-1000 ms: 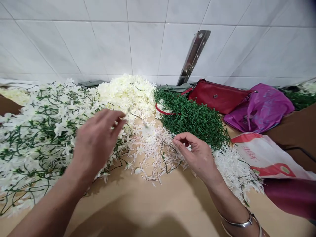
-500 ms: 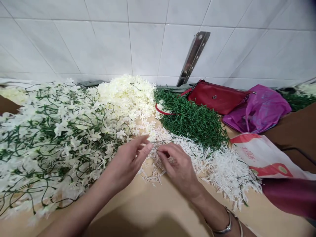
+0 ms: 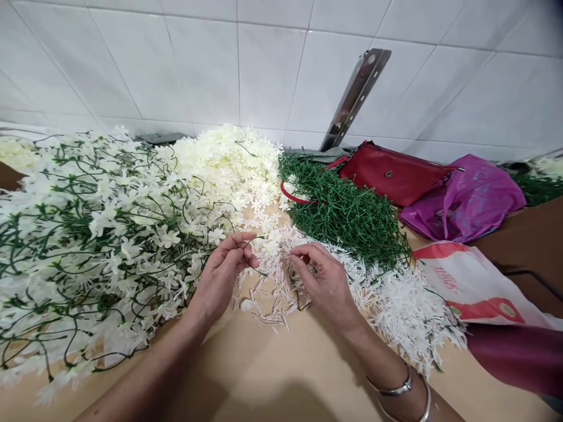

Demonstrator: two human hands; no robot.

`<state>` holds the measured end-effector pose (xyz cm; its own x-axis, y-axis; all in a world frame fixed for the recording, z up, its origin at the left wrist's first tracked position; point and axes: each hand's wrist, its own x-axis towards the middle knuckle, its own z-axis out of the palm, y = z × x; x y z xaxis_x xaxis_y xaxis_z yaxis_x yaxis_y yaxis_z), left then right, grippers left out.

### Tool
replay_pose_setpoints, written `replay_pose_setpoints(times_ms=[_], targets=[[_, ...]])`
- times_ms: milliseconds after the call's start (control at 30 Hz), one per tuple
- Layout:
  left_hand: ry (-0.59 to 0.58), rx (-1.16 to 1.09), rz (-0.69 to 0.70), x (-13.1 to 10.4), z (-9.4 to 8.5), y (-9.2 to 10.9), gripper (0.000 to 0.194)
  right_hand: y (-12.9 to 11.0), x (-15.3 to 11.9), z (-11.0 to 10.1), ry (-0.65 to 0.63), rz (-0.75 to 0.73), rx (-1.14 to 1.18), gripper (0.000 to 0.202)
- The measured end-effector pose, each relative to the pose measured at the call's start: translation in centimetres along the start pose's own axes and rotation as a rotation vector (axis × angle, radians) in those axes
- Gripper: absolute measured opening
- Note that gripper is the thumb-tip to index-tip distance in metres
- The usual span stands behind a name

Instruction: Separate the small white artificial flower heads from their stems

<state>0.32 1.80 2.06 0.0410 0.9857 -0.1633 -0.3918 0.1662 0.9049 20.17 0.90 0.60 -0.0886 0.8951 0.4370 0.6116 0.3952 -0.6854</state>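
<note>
My left hand point(image 3: 229, 266) pinches a thin green stem point(image 3: 260, 272) at the middle of the view, left of a scatter of white stamen pieces point(image 3: 275, 305). To its right my right hand point(image 3: 323, 275) is closed at the fingertips, with a dark thin stem point(image 3: 299, 302) hanging beneath the fingers. The two hands are apart. Assembled white flowers on green stems point(image 3: 127, 246) fill the left side. Loose cream petals point(image 3: 233, 164) are heaped behind the hands, and green stems point(image 3: 347, 214) lie in a pile at the back right. White stamens point(image 3: 409, 310) spread beside my right wrist.
A red purse point(image 3: 391, 173) and a purple plastic bag point(image 3: 479, 199) rest near the tiled wall. In front of them lies a white and red bag point(image 3: 470, 281). A metal bracket point(image 3: 356, 97) stands against the wall. Maroon material point(image 3: 514, 357) is at the right edge.
My hands have moved apart. My left fingers, extended before, are now curled round a green stem. A dark stem now hangs under my right hand. The view has shifted slightly.
</note>
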Motion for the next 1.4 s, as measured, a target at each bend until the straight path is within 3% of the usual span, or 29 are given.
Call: replay_pose_setpoints(times_ms=[200,367,500,600,700,800,967,1133,1267,1400], targets=[[-0.021,-0.016,-0.053,0.1,0.1,-0.8,0.014,0.5,5.8,0.6,-0.323,-0.003,-0.546,0.019],[-0.057,-0.055,-0.031,-0.2,-0.1,-0.7,0.013,0.7,8.7,2.6,-0.388,-0.042,-0.648,0.023],[-0.066,-0.109,-0.063,-0.3,-0.4,-0.6,0.003,1.0,7.7,1.8,-0.396,-0.052,-0.634,0.022],[-0.081,-0.114,-0.048,-0.3,-0.5,-0.6,0.007,1.0,5.9,0.3,-0.349,-0.024,-0.588,0.017],[-0.136,-0.005,-0.022,-0.2,-0.7,-0.3,0.01,0.2,3.7,-0.6,-0.216,-0.031,-0.309,0.012],[-0.249,0.254,0.051,0.1,-1.0,0.5,0.013,-0.8,1.5,-0.6,-0.212,-0.047,-0.077,0.011],[-0.47,0.933,0.183,-0.3,-2.2,2.9,0.006,-1.2,-0.4,0.2,-0.171,0.047,0.014,0.012],[-0.507,1.326,0.139,-1.4,-3.5,3.1,0.025,-0.7,-0.5,0.2,-0.155,0.108,0.092,0.011],[-0.55,1.38,0.161,-1.4,-3.8,2.3,0.019,-0.5,-0.4,0.0,-0.158,0.107,0.115,0.01],[-0.529,1.224,0.151,-0.9,-3.1,2.2,0.011,-0.5,-0.5,0.0,-0.134,0.122,0.146,0.008]])
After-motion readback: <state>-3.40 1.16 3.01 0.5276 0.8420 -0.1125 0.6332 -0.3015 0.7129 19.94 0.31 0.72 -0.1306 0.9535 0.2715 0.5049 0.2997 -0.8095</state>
